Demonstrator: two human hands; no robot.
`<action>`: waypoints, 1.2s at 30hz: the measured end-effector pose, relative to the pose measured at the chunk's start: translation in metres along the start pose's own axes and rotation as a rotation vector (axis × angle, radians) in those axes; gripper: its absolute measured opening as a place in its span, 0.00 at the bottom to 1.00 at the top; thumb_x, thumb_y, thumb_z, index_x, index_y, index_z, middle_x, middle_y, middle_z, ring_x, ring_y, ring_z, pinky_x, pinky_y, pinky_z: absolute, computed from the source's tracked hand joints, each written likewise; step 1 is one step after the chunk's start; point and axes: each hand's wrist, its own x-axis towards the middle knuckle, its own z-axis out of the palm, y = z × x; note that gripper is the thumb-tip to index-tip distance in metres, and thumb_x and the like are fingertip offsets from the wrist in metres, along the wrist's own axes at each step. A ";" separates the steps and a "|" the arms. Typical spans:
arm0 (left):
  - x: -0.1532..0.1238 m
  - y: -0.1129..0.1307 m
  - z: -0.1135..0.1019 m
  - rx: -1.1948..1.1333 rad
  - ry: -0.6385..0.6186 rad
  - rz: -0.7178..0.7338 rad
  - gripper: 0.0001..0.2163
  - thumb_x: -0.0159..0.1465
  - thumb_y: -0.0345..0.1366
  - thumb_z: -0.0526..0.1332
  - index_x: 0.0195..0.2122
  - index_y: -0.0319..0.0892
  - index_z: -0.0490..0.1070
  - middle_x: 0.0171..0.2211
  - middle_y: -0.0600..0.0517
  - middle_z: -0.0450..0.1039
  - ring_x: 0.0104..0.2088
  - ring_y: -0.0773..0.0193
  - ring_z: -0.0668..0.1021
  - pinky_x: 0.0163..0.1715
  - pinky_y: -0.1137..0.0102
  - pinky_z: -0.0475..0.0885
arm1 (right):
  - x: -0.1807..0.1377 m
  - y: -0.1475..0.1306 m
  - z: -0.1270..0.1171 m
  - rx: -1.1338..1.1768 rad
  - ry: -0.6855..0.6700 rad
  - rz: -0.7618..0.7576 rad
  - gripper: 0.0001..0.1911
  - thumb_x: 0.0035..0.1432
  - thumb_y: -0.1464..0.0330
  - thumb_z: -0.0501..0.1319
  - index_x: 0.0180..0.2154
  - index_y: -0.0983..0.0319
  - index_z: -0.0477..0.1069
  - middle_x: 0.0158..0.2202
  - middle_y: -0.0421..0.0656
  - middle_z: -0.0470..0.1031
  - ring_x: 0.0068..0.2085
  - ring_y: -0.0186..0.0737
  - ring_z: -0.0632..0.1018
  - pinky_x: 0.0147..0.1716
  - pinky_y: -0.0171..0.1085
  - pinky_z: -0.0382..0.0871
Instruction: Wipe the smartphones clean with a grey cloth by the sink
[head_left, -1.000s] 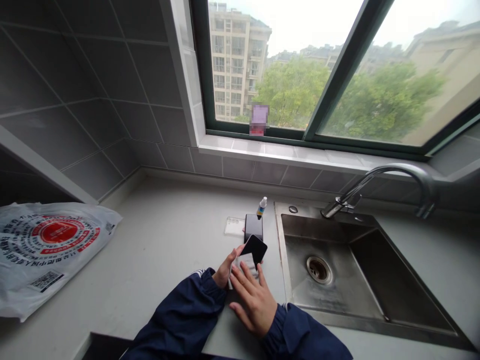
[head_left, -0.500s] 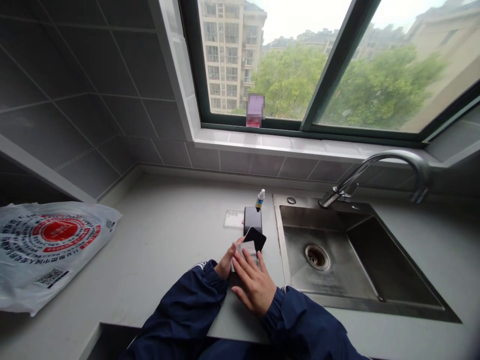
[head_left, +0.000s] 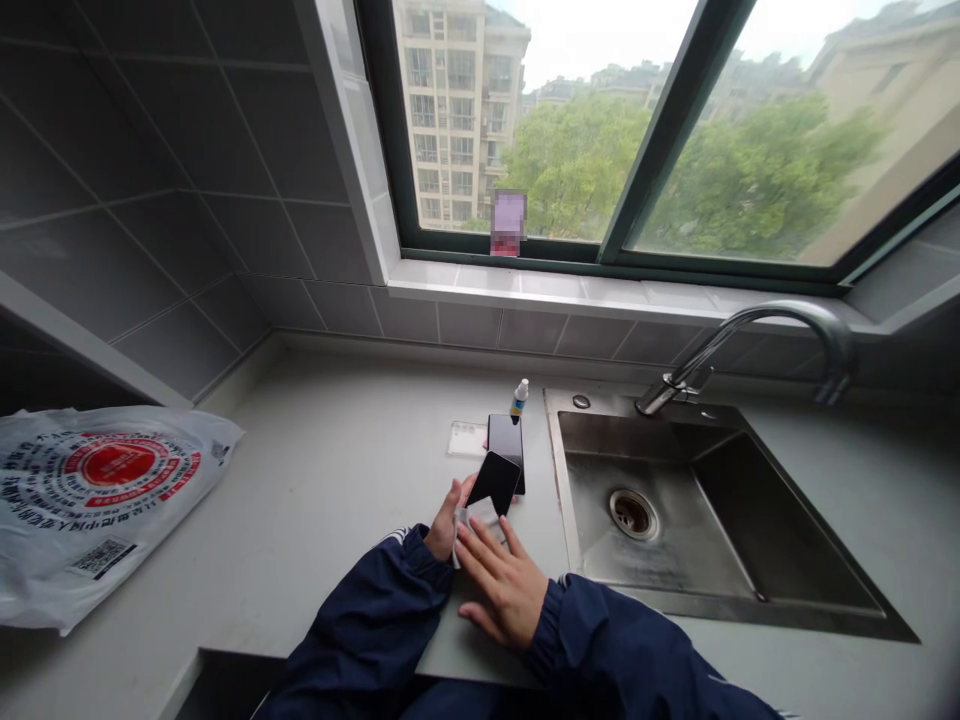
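Note:
A black smartphone [head_left: 495,481] lies tilted in my left hand [head_left: 444,522], which is closed around its left edge; part of that grip is hidden. My right hand [head_left: 504,580] rests with outstretched fingers on a pale grey cloth [head_left: 481,514], pressing it flat against the lower part of the screen. Its thumb stands apart from the other fingers. Just beyond the phone, a second dark device with a glossy screen [head_left: 505,436] lies on the counter. Behind that stands a small white-capped bottle [head_left: 519,398]. To the left is a clear phone case [head_left: 466,438].
On the right, a steel sink [head_left: 652,585] is set into the white counter [head_left: 337,430], with a curved faucet [head_left: 750,315] behind it. A printed plastic bag [head_left: 112,500] lies at far left. The window [head_left: 626,200] rises behind the counter.
My right hand and the cloth have slid down the phone, uncovering more of its screen. The phone has shifted slightly left.

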 end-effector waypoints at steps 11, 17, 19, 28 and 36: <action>-0.001 0.004 0.005 -0.049 0.009 -0.005 0.32 0.62 0.56 0.55 0.60 0.39 0.60 0.51 0.37 0.73 0.55 0.46 0.73 0.59 0.49 0.59 | 0.008 -0.001 -0.004 0.001 0.034 0.059 0.35 0.63 0.54 0.54 0.66 0.63 0.51 0.67 0.46 0.51 0.68 0.50 0.50 0.66 0.55 0.38; 0.000 0.002 0.005 -0.058 0.015 0.034 0.30 0.62 0.55 0.55 0.60 0.40 0.61 0.56 0.41 0.70 0.59 0.49 0.68 0.63 0.57 0.55 | 0.008 0.025 -0.007 -0.025 0.049 0.159 0.31 0.66 0.66 0.50 0.67 0.67 0.46 0.68 0.51 0.47 0.69 0.53 0.48 0.64 0.62 0.40; 0.000 0.002 0.006 -0.055 0.012 0.026 0.31 0.62 0.55 0.55 0.61 0.39 0.61 0.56 0.41 0.69 0.60 0.48 0.68 0.64 0.55 0.54 | 0.006 0.022 -0.005 -0.030 0.063 0.183 0.32 0.66 0.65 0.50 0.67 0.70 0.46 0.68 0.53 0.45 0.69 0.56 0.45 0.63 0.63 0.42; 0.003 0.000 0.002 -0.030 0.046 0.033 0.31 0.62 0.55 0.55 0.61 0.40 0.60 0.56 0.40 0.70 0.61 0.50 0.67 0.64 0.56 0.52 | 0.007 0.019 -0.006 -0.025 0.044 0.069 0.31 0.66 0.60 0.52 0.66 0.62 0.50 0.68 0.44 0.50 0.69 0.49 0.50 0.66 0.57 0.34; 0.001 0.001 0.004 -0.022 0.014 0.000 0.32 0.63 0.56 0.52 0.62 0.40 0.59 0.56 0.39 0.70 0.60 0.46 0.67 0.61 0.51 0.57 | 0.000 0.006 -0.002 -0.017 0.062 0.013 0.33 0.64 0.55 0.53 0.66 0.63 0.52 0.67 0.45 0.53 0.68 0.50 0.51 0.66 0.56 0.40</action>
